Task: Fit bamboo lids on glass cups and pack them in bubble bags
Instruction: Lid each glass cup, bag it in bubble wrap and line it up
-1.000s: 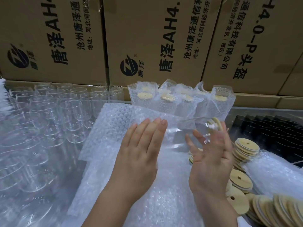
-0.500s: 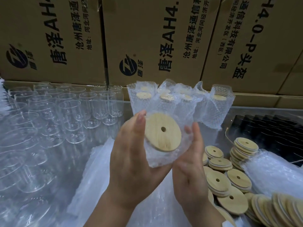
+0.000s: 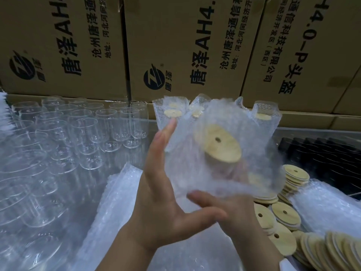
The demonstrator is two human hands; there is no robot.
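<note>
A glass cup with a round bamboo lid point(image 3: 220, 141) sits inside a clear bubble bag point(image 3: 259, 159), held up in the middle of the view with the lid tilted toward me. My left hand point(image 3: 162, 188) lies flat against the bag's left side, fingers straight and thumb spread. My right hand point(image 3: 244, 218) grips the bagged cup from below and is largely hidden behind the bag. Loose bag edges stand up above the lid.
Several packed cups point(image 3: 172, 112) stand at the back against cardboard boxes point(image 3: 175, 45). Rows of empty glasses point(image 3: 84, 133) fill the left. Flat bubble bags point(image 3: 117, 202) lie below my hands. Loose bamboo lids point(image 3: 285, 214) pile up at the right, near a black tray point(image 3: 322, 149).
The lidded cup went into a bubble bag and was lifted off the pile. Since half a second ago the bag has slid higher past the lid and my left fingers have straightened.
</note>
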